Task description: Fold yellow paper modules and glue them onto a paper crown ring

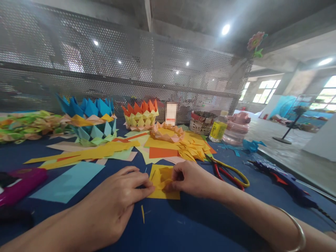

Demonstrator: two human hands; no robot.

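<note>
A yellow paper piece [161, 176] is partly folded over a yellow sheet [164, 195] lying on the blue table [183, 227]. My left hand [118, 199] pinches the paper's left side with its fingers pressed together. My right hand [190, 178] pinches the right side, fingers curled. A thin bangle [299, 229] circles my right wrist. Red and yellow scissors [231, 173] lie just right of my right hand.
Loose yellow, orange and teal sheets [86, 154] and folded yellow units [194, 147] cover the middle. Behind stand a blue paper crown [89, 115], an orange-yellow crown [140, 115], a basket [202, 122], a bottle [218, 129]. A glue gun [280, 180] lies right, a magenta object [21, 183] left.
</note>
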